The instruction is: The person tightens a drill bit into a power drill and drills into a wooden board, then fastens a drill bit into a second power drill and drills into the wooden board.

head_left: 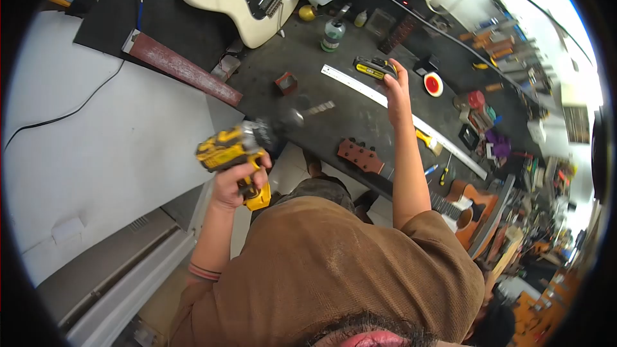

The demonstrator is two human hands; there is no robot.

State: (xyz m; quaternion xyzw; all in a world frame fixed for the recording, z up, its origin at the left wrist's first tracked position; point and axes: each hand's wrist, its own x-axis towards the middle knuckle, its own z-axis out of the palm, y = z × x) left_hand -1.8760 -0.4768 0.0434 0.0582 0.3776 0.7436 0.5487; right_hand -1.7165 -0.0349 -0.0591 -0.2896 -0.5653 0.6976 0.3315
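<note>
In the head view, my left hand is closed around the grip of a yellow-and-black cordless drill. A drill bit points right from its blurred chuck, over the bench edge. My right hand is raised over the bench, fingers closed at the end of a short yellow-and-black tool, whose exact kind I cannot make out. Beneath my right forearm lies a long white ruler. A reddish guitar headstock with dark tuning pegs sits at the bench's near edge.
A cream electric guitar body, a bottle and a small open reddish box are on the dark bench. A long reddish sanding beam extends on the left. Rightward are a brush, a screwdriver and an acoustic guitar.
</note>
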